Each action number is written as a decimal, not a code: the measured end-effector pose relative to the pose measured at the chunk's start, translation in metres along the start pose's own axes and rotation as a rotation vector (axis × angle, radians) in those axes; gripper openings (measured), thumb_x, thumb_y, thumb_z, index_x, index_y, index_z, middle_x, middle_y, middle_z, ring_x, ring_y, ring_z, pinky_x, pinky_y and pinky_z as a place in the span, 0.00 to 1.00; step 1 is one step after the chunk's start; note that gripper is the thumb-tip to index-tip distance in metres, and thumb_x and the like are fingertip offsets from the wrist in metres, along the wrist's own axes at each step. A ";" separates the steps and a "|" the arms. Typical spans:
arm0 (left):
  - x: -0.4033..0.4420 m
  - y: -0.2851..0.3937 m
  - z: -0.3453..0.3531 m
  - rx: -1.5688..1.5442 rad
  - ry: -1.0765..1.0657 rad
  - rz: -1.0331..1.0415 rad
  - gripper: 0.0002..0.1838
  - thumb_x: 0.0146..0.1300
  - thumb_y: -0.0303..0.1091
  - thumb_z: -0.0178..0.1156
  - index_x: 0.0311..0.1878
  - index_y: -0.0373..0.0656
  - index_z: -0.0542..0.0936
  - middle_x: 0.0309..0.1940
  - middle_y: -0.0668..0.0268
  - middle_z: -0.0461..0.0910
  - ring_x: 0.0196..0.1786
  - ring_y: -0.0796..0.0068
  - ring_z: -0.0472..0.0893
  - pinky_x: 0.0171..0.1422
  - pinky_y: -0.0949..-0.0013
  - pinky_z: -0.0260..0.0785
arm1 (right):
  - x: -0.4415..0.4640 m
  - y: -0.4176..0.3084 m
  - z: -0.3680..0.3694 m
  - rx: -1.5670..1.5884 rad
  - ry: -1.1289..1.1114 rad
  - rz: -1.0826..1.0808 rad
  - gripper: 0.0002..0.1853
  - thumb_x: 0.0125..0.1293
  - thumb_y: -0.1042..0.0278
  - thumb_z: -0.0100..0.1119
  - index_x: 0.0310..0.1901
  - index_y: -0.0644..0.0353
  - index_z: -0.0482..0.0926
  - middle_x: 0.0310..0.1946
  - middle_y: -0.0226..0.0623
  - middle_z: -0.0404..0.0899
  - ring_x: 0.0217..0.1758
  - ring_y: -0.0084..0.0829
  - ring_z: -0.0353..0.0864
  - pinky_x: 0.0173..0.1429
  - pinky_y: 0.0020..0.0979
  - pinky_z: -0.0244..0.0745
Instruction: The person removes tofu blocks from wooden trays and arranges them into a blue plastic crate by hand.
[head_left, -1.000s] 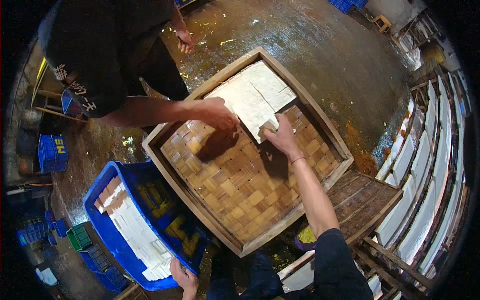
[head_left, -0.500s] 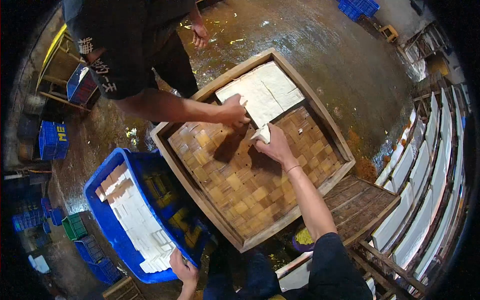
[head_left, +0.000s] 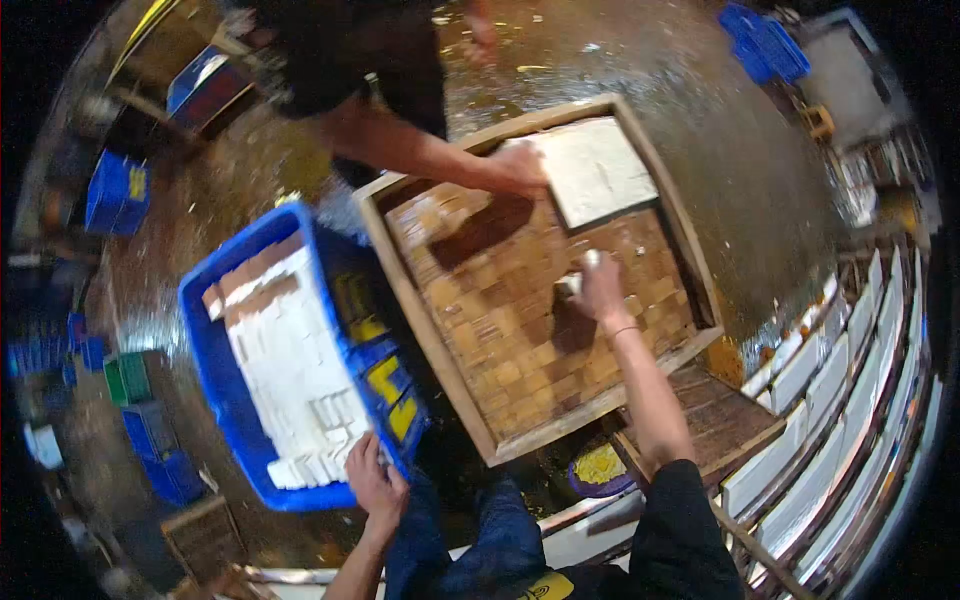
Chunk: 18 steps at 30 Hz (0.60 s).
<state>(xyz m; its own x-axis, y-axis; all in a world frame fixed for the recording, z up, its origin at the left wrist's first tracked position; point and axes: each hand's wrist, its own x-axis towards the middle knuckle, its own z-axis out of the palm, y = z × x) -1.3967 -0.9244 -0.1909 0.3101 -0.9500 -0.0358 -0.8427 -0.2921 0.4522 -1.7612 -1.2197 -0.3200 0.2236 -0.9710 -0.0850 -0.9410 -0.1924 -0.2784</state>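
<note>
- Right hand (head_left: 603,288) out front, over the tray (head_left: 520,350), clamped on a white block (head_left: 571,284), its outline blurred!
- Left hand (head_left: 377,478) low by the tub (head_left: 204,350); can't tell its grip.

Slab (head_left: 600,170) in tray (head_left: 500,350), tub (head_left: 220,370) at left

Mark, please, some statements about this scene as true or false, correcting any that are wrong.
The left hand is at the rim of the blue tub. True.
The blue tub is bare inside. False: it holds rows of white pieces.
The right hand holds something white over the woven tray. True.
Nobody else reaches over the woven tray. False: another person's hand is there, by the white slab.
The green crate is left of the blue tub in the picture. True.
</note>
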 end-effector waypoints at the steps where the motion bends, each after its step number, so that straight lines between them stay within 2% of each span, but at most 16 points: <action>1: 0.001 0.002 -0.002 -0.035 0.005 -0.010 0.29 0.44 0.24 0.54 0.56 0.37 0.75 0.53 0.52 0.75 0.57 0.48 0.73 0.65 0.53 0.62 | 0.006 0.005 -0.002 -0.033 -0.028 0.000 0.36 0.37 0.59 0.82 0.52 0.56 0.78 0.44 0.52 0.73 0.47 0.50 0.73 0.51 0.46 0.73; 2: 0.001 -0.002 0.001 -0.040 0.033 0.009 0.29 0.44 0.24 0.55 0.56 0.38 0.75 0.53 0.53 0.76 0.58 0.50 0.73 0.65 0.53 0.62 | 0.008 0.012 -0.008 0.161 -0.051 0.019 0.35 0.38 0.56 0.82 0.49 0.60 0.79 0.40 0.49 0.78 0.44 0.45 0.78 0.49 0.44 0.75; 3: -0.001 -0.008 0.003 -0.034 0.059 0.018 0.30 0.44 0.23 0.56 0.57 0.40 0.75 0.53 0.54 0.76 0.58 0.51 0.73 0.65 0.54 0.62 | 0.004 0.005 -0.026 0.446 -0.068 0.059 0.31 0.44 0.57 0.78 0.49 0.63 0.80 0.41 0.45 0.82 0.43 0.39 0.82 0.47 0.40 0.78; 4: 0.001 -0.010 -0.001 -0.058 0.060 0.050 0.29 0.45 0.22 0.56 0.57 0.40 0.75 0.54 0.54 0.76 0.59 0.53 0.73 0.65 0.54 0.62 | -0.004 -0.014 -0.041 0.615 -0.105 0.240 0.29 0.50 0.63 0.73 0.53 0.65 0.78 0.44 0.45 0.83 0.45 0.37 0.83 0.48 0.36 0.80; 5: 0.001 -0.011 -0.006 -0.085 0.061 0.076 0.29 0.45 0.21 0.56 0.57 0.41 0.75 0.55 0.55 0.75 0.59 0.54 0.73 0.65 0.54 0.63 | -0.009 -0.038 -0.048 0.907 -0.234 0.517 0.28 0.55 0.65 0.68 0.57 0.67 0.75 0.45 0.46 0.82 0.45 0.35 0.83 0.48 0.33 0.80; 7: 0.002 -0.015 -0.017 -0.221 0.049 0.046 0.25 0.50 0.22 0.55 0.55 0.37 0.76 0.55 0.55 0.75 0.61 0.53 0.72 0.66 0.55 0.62 | -0.037 -0.098 -0.078 1.266 -0.267 0.323 0.29 0.57 0.63 0.66 0.60 0.65 0.73 0.46 0.44 0.81 0.46 0.30 0.83 0.47 0.33 0.82; 8: 0.001 -0.023 -0.022 -0.303 0.079 0.016 0.25 0.51 0.22 0.55 0.56 0.37 0.76 0.57 0.55 0.74 0.62 0.54 0.71 0.66 0.55 0.61 | -0.055 -0.141 -0.096 1.251 -0.289 0.357 0.29 0.56 0.64 0.65 0.60 0.64 0.72 0.48 0.43 0.80 0.47 0.31 0.82 0.48 0.33 0.83; 9: -0.001 -0.034 -0.029 -0.393 0.110 -0.003 0.24 0.51 0.23 0.56 0.56 0.38 0.76 0.58 0.56 0.73 0.63 0.55 0.70 0.67 0.56 0.60 | -0.073 -0.177 -0.102 1.423 -0.308 0.239 0.31 0.53 0.63 0.64 0.60 0.64 0.72 0.50 0.42 0.78 0.48 0.33 0.82 0.49 0.33 0.82; 10: -0.002 -0.046 -0.045 -0.330 0.119 0.000 0.25 0.51 0.24 0.57 0.56 0.38 0.76 0.58 0.55 0.73 0.63 0.54 0.69 0.67 0.56 0.59 | -0.089 -0.235 -0.124 1.464 -0.380 0.106 0.33 0.50 0.61 0.64 0.60 0.63 0.72 0.50 0.43 0.78 0.48 0.33 0.81 0.50 0.34 0.82; 11: -0.003 -0.064 -0.057 -0.281 0.113 -0.035 0.25 0.52 0.25 0.58 0.56 0.38 0.76 0.57 0.54 0.72 0.64 0.52 0.68 0.68 0.54 0.58 | -0.104 -0.282 -0.130 1.542 -0.483 0.130 0.33 0.49 0.60 0.65 0.59 0.63 0.74 0.48 0.41 0.78 0.46 0.30 0.81 0.48 0.30 0.81; 12: -0.003 -0.084 -0.072 -0.195 0.100 -0.071 0.24 0.52 0.27 0.59 0.56 0.38 0.75 0.58 0.53 0.71 0.65 0.51 0.67 0.68 0.52 0.57 | -0.115 -0.328 -0.132 1.505 -0.502 0.143 0.31 0.49 0.63 0.67 0.57 0.62 0.75 0.42 0.35 0.79 0.40 0.23 0.79 0.40 0.23 0.78; 13: -0.001 -0.101 -0.086 -0.105 0.087 -0.107 0.24 0.53 0.28 0.59 0.56 0.38 0.75 0.58 0.52 0.70 0.65 0.51 0.66 0.69 0.49 0.56 | -0.121 -0.363 -0.129 1.489 -0.654 0.142 0.28 0.49 0.68 0.67 0.56 0.62 0.76 0.37 0.28 0.77 0.33 0.17 0.74 0.34 0.18 0.69; 14: -0.003 -0.126 -0.095 -0.002 0.086 -0.105 0.24 0.54 0.30 0.59 0.56 0.38 0.75 0.59 0.52 0.70 0.66 0.51 0.65 0.70 0.47 0.55 | -0.126 -0.401 -0.116 1.489 -0.746 0.151 0.26 0.52 0.73 0.67 0.55 0.62 0.77 0.34 0.25 0.76 0.30 0.13 0.70 0.32 0.17 0.64; 15: -0.005 -0.152 -0.101 0.102 0.085 -0.102 0.23 0.55 0.32 0.59 0.56 0.38 0.75 0.59 0.52 0.69 0.66 0.51 0.65 0.71 0.46 0.54 | -0.131 -0.439 -0.103 1.520 -0.817 0.199 0.23 0.54 0.76 0.67 0.54 0.62 0.78 0.34 0.25 0.76 0.32 0.14 0.71 0.35 0.17 0.65; 17: -0.012 -0.193 -0.108 0.212 -0.004 -0.110 0.25 0.58 0.41 0.59 0.57 0.38 0.75 0.59 0.52 0.70 0.66 0.52 0.65 0.73 0.46 0.52 | -0.134 -0.495 -0.061 1.477 -0.893 0.252 0.21 0.56 0.74 0.67 0.53 0.63 0.78 0.36 0.27 0.78 0.34 0.15 0.72 0.37 0.18 0.67; 18: -0.014 -0.205 -0.110 0.203 -0.206 -0.135 0.26 0.58 0.43 0.59 0.57 0.37 0.75 0.58 0.51 0.71 0.66 0.52 0.65 0.73 0.47 0.51 | -0.135 -0.521 -0.051 1.467 -0.942 0.260 0.20 0.58 0.72 0.66 0.52 0.64 0.78 0.38 0.28 0.80 0.35 0.16 0.74 0.37 0.19 0.68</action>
<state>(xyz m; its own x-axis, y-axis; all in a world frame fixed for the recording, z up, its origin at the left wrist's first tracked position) -1.1795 -0.8395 -0.1849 0.3470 -0.8973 -0.2730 -0.8770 -0.4136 0.2447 -1.3137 -0.9957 -0.1149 0.6739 -0.4465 -0.5887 -0.1077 0.7289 -0.6761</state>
